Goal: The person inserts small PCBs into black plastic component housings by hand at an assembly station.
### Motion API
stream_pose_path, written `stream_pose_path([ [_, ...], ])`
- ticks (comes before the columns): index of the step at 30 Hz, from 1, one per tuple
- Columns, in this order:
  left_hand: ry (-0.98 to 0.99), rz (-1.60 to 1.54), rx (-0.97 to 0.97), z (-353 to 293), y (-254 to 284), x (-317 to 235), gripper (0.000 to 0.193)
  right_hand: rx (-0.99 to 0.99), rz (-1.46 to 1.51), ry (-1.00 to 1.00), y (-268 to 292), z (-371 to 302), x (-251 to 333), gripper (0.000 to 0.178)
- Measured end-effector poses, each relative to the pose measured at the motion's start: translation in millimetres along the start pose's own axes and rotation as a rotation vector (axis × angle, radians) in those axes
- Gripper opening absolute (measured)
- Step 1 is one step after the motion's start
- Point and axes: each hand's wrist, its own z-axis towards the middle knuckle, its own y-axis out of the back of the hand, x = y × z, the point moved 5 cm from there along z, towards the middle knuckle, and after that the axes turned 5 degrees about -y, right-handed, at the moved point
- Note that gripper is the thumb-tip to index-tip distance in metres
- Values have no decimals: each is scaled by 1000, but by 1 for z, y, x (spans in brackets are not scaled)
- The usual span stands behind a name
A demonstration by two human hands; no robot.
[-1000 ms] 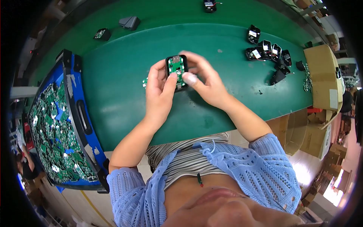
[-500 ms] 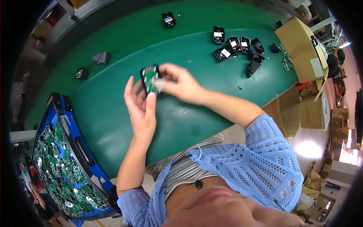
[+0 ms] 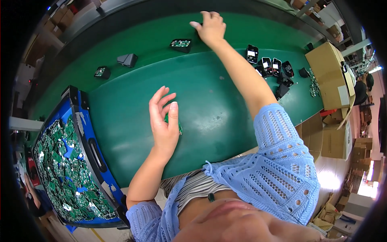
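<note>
My left hand [image 3: 164,127] is curled above the near part of the green table, fingers bent round a green circuit board [image 3: 166,118], most of which the palm and thumb hide. My right hand [image 3: 212,30] stretches far over the green strip at the back, its fingers apart and nothing visible in them; what lies under it is hidden. To the left of that hand, a black plastic housing [image 3: 180,45] with a green board in it rests on the strip. Farther left are a dark grey closed housing [image 3: 127,60] and another black housing with a board [image 3: 102,72].
Several open black housings [image 3: 266,66] lie grouped at the table's right. A cardboard box [image 3: 328,74] stands past them, with a pile of small parts [image 3: 314,84] beside it. At left, a blue bin [image 3: 93,151] holds many green circuit boards.
The black housing with its board has left my hands and sits on the back strip. My right hand has reached far forward; my left hand now holds a green board. The view has shifted slightly.
</note>
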Motion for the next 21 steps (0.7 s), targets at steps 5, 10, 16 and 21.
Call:
stream_pose_path([
  [5,-38,31,-6,1,4,2,35,629,83,-413,-34,-2,-46,45],
  [10,-35,66,-98,6,19,9,33,600,538,-181,4,-21,-7,24],
  [16,57,109,-65,19,21,5,42,611,827,449,124,-81,88,20],
  [21,135,89,-73,23,29,17,37,438,573,564,145,-89,104,14],
])
